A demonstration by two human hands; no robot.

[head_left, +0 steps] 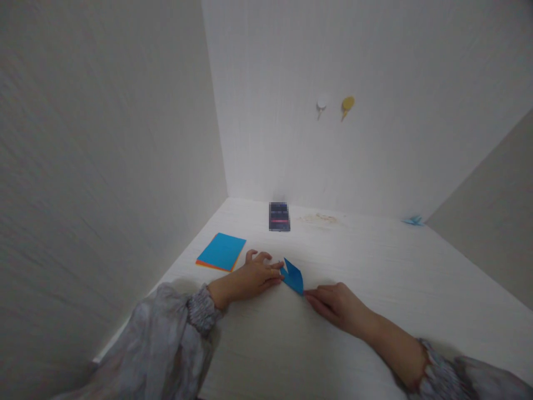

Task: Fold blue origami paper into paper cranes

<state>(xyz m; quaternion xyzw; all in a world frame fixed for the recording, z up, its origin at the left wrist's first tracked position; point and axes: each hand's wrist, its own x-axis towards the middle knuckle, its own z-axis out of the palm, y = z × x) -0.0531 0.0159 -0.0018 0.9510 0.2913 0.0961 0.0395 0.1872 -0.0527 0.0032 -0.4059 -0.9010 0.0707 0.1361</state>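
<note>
A small folded sheet of blue paper lies on the white table, with one pointed flap standing up. My left hand is palm down at the paper's left end, fingers spread and stretched out, some fingertips touching its edge. A thin ring shows on one finger. My right hand pinches the paper's lower right corner between thumb and forefinger. Just beyond my left wrist is a stack of square paper, blue on top, with orange and yellow edges showing below.
A dark phone-like object, blurred out, lies near the back wall. At the far right corner sits a light blue folded paper piece. A white hook and a yellow hook hang on the back wall. Walls enclose the table left and right.
</note>
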